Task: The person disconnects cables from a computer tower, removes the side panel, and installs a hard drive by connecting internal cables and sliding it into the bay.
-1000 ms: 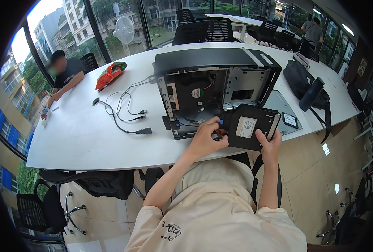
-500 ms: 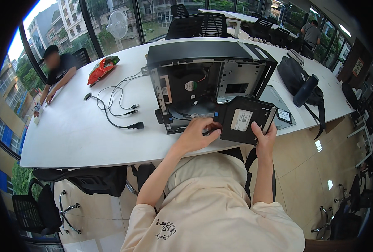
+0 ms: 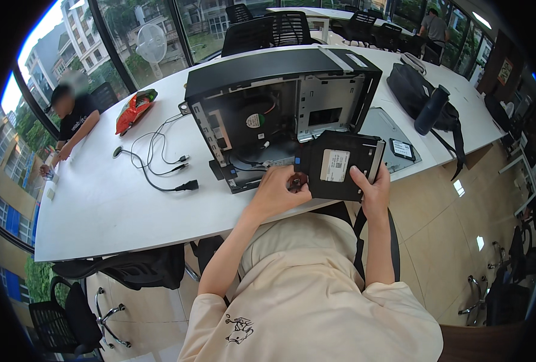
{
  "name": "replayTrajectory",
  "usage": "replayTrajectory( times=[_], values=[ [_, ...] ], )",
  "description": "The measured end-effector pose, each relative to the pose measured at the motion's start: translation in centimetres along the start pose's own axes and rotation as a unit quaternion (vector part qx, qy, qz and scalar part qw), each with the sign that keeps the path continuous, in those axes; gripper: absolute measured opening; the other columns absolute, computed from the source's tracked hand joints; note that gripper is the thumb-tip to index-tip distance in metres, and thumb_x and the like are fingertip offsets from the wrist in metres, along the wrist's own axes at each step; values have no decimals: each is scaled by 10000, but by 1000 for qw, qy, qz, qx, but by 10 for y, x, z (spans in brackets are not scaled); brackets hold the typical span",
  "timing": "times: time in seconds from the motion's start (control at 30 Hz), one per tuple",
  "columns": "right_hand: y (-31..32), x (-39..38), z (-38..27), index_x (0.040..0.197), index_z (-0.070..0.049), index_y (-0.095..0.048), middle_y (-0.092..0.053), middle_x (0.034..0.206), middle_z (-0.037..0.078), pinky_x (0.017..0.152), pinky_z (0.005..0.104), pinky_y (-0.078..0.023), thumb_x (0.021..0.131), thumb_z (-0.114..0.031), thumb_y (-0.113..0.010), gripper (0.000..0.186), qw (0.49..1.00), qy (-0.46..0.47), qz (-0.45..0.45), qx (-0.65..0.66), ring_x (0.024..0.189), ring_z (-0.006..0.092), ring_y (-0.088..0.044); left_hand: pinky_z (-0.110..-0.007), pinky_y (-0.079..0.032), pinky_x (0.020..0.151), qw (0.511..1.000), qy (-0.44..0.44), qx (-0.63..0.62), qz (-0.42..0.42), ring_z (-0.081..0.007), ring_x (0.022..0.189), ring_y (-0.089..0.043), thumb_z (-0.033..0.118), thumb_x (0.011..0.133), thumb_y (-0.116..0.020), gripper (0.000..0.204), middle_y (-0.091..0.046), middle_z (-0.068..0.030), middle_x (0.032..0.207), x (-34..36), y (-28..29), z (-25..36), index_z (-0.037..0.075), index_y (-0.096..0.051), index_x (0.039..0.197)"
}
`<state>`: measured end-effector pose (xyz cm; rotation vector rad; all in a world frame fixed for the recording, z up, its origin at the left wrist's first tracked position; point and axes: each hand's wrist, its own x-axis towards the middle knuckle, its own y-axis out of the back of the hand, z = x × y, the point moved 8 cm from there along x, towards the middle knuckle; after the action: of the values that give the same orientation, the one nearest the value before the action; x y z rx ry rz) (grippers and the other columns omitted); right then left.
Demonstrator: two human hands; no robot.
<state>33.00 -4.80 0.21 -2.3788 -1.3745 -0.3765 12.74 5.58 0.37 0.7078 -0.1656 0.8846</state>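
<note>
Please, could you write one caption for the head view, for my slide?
Right hand holds a flat black drive, left hand near its edge, beside an open computer case.

Computer case [image 3: 280,66] on table [image 3: 99,223]. Left of case: cables [image 3: 188,185]; also left, farther back, packet [image 3: 136,111]. Right of case: flat panel [image 3: 379,123], small drive [image 3: 402,151] on it; farther right, backpack [image 3: 408,95], bottle [image 3: 432,110]. Before case: optical drive [image 3: 335,166] between left hand [image 3: 277,193] and right hand [image 3: 373,190]. Behind case: chairs [image 3: 250,37].
</note>
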Motion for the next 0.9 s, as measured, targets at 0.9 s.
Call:
replayTrajectory(
  times=[0.9],
  values=[
    [8, 5, 3, 1245, -3, -621, -721, 1102, 77, 850, 277, -563, 903, -79, -789, 388, 1000, 4, -21, 10, 954, 130, -690, -309, -456, 626, 999, 11, -11, 37, -158, 627, -554, 115, 760, -713, 170, -667, -64, 722, 1, -9, -6, -12, -648, 854]
  ],
)
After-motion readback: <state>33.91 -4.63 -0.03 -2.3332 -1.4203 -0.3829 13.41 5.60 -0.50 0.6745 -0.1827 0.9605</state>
